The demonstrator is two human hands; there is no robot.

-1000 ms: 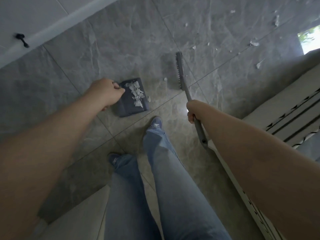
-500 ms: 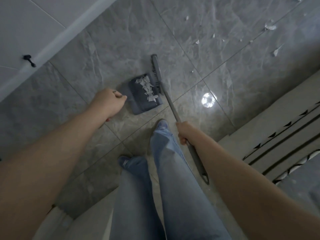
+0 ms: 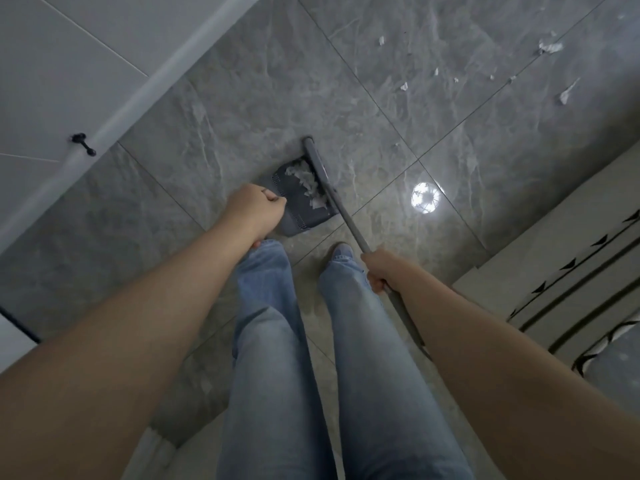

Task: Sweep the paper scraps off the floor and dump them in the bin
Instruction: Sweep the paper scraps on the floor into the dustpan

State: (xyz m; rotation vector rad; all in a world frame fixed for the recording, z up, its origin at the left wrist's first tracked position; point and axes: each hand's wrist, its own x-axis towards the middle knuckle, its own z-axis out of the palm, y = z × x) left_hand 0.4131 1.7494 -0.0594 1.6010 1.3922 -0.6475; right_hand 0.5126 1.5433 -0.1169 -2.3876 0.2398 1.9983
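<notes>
Since 0.5 s ago, broom (image 3: pixel 320 171) is closing against dustpan (image 3: pixel 298 202). Left hand (image 3: pixel 254 209) is gripping the dustpan handle; right hand (image 3: pixel 382 271) is gripping the broom shaft. Paper scraps (image 3: pixel 306 180) are piling inside, light and easily blown; others (image 3: pixel 550 46) are lying well apart on the floor.

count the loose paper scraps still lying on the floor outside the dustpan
About 9: one small scrap right of the broom, the others scattered upper right, the largest by the edge. Tiny ones may escape notice.
</notes>
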